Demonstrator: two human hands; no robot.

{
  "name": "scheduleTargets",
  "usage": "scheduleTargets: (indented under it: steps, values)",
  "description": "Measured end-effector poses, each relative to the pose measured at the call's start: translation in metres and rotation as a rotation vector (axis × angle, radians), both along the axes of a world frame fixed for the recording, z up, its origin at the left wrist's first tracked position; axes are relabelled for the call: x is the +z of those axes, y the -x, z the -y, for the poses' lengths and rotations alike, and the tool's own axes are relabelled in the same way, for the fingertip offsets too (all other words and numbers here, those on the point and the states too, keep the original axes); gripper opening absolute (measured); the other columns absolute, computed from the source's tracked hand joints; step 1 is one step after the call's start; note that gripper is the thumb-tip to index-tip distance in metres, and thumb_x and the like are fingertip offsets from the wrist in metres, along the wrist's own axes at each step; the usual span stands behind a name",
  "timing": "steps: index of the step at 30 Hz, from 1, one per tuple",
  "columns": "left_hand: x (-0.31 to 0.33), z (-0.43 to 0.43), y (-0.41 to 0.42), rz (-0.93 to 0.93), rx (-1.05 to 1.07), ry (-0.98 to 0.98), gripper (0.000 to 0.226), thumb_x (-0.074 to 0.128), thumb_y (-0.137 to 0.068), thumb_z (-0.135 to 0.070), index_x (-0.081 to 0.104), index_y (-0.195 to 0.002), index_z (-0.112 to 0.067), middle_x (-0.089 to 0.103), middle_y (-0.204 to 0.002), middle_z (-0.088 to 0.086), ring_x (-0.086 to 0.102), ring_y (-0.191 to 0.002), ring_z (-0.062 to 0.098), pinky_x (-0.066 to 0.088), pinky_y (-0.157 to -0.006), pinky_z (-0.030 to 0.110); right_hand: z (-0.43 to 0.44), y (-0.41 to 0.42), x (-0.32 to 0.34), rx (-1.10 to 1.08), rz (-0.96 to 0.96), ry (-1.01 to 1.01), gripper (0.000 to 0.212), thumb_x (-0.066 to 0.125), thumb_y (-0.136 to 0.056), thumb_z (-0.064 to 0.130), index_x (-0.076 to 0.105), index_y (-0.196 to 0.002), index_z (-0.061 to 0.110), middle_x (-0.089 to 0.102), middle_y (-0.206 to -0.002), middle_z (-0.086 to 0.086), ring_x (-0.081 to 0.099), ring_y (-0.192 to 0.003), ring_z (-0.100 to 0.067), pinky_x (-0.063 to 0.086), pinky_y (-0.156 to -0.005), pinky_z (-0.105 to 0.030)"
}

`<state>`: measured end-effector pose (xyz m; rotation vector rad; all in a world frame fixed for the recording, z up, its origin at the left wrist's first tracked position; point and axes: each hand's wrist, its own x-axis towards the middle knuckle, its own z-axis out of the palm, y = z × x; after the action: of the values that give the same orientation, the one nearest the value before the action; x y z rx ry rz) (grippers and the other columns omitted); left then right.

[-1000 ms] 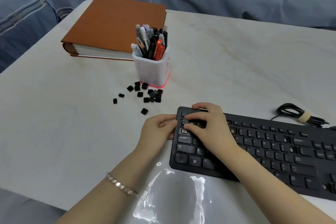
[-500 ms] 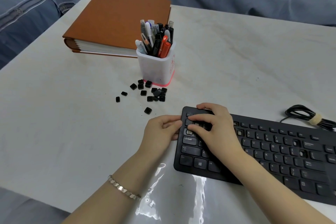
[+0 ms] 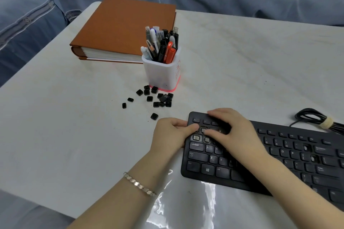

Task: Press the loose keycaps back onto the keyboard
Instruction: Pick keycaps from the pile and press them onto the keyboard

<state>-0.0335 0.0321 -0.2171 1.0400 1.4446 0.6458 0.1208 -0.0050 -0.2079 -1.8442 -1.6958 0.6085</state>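
On the white bench (image 3: 55, 126), small black plastic keycaps (image 3: 149, 98) beside the flat black keyboard (image 3: 297, 156) look light and slippery; pinch their sides. Right grip (image 3: 234, 132) presses flat-fingered; left grip (image 3: 170, 135) curled, contents unclear.

On the desk (image 3: 55, 117) the keyboard (image 3: 279, 154) lies near right, the left hand (image 3: 171, 135) at its left edge, the right hand (image 3: 236, 132) on its far-left keys, loose keycaps (image 3: 149, 98) behind-left, before the pen cup (image 3: 160, 74), the binder (image 3: 122, 24) behind it, and the cable (image 3: 312, 117) behind the keyboard.
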Motion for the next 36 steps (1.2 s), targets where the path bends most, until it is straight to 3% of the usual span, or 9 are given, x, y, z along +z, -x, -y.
scheduleTargets:
  steps: [2,5,9,14,18,26,30,33,36]
  values:
    - [-0.003,0.0,-0.002,-0.053,0.017,-0.022,0.022,0.081,-0.066,-0.024,0.07,-0.078,-0.01,0.072,-0.072,0.006,0.07,-0.072,0.023,0.056,-0.078,0.044,0.005,-0.016,0.001,-0.066,0.06,-0.005,0.035,0.068,-0.079,0.026,0.065,-0.111,0.013,0.061,-0.111,0.002,0.053,-0.105,-0.012,0.03,-0.095,-0.016]
    - [-0.003,0.001,-0.004,-0.147,0.006,-0.064,0.018,0.079,-0.069,-0.026,0.07,-0.076,-0.013,0.071,-0.069,0.001,0.069,-0.071,0.018,0.055,-0.08,0.038,0.013,-0.029,-0.007,-0.081,0.21,0.023,0.032,0.06,-0.086,0.027,0.064,-0.112,0.01,0.067,-0.107,-0.006,0.059,-0.102,-0.027,0.04,-0.095,-0.036]
    - [0.006,0.0,-0.004,-0.311,-0.077,-0.131,0.008,0.073,-0.077,-0.025,0.069,-0.072,-0.019,0.069,-0.071,-0.005,0.067,-0.076,0.015,0.053,-0.081,0.034,0.016,-0.027,-0.013,-0.093,0.257,-0.001,0.036,0.053,-0.087,0.034,0.065,-0.111,0.01,0.069,-0.1,-0.006,0.061,-0.095,-0.029,0.04,-0.089,-0.037]
    - [0.017,0.003,0.013,-0.623,-0.208,-0.415,0.021,0.05,-0.091,-0.019,0.069,-0.097,-0.022,0.068,-0.096,-0.007,0.061,-0.092,0.016,0.046,-0.08,0.028,0.017,-0.029,-0.013,-0.066,0.269,-0.005,0.041,0.047,-0.085,0.035,0.064,-0.114,0.01,0.069,-0.105,-0.005,0.06,-0.099,-0.028,0.041,-0.091,-0.036]
    - [0.009,-0.006,0.046,-0.9,-0.189,-0.525,0.033,0.056,-0.089,-0.03,0.057,-0.121,-0.019,0.05,-0.118,0.003,0.045,-0.11,0.022,0.041,-0.079,0.032,0.017,-0.03,-0.013,-0.061,0.271,-0.008,0.032,0.058,-0.088,0.024,0.063,-0.115,0.008,0.068,-0.107,-0.007,0.058,-0.101,-0.03,0.038,-0.092,-0.036]
    - [0.009,-0.013,0.047,-0.831,-0.281,-0.467,0.017,0.053,-0.091,-0.021,0.063,-0.099,-0.01,0.056,-0.1,0.005,0.055,-0.089,0.022,0.04,-0.073,0.026,0.016,-0.032,-0.018,-0.064,0.26,-0.024,0.031,0.059,-0.087,0.023,0.064,-0.114,0.008,0.068,-0.105,-0.008,0.059,-0.099,-0.031,0.039,-0.091,-0.037]
    - [0.032,0.006,0.027,-0.365,-0.15,-0.37,0.012,0.057,-0.088,-0.014,0.065,-0.079,-0.014,0.064,-0.077,-0.003,0.058,-0.067,0.001,0.041,-0.06,0.007,0.016,-0.032,-0.019,-0.085,0.263,-0.024,0.041,0.048,-0.085,0.035,0.064,-0.114,0.011,0.068,-0.105,-0.006,0.058,-0.099,-0.029,0.038,-0.092,-0.036]
    - [0.06,0.021,0.013,0.238,0.01,-0.007,0.013,0.057,-0.089,-0.009,0.067,-0.082,-0.01,0.067,-0.075,0.003,0.059,-0.057,0.0,0.05,-0.056,0.013,0.016,-0.031,-0.019,-0.09,0.262,-0.034,0.043,0.046,-0.084,0.036,0.064,-0.114,0.011,0.068,-0.105,-0.006,0.058,-0.099,-0.03,0.038,-0.092,-0.037]
    - [0.08,0.029,0.007,0.615,0.078,0.213,0.016,0.05,-0.09,-0.005,0.066,-0.09,-0.005,0.07,-0.077,0.01,0.062,-0.057,0.006,0.055,-0.057,0.017,0.016,-0.031,-0.019,-0.096,0.265,-0.04,0.045,0.044,-0.083,0.038,0.064,-0.114,0.011,0.068,-0.104,-0.005,0.058,-0.099,-0.029,0.038,-0.092,-0.037]
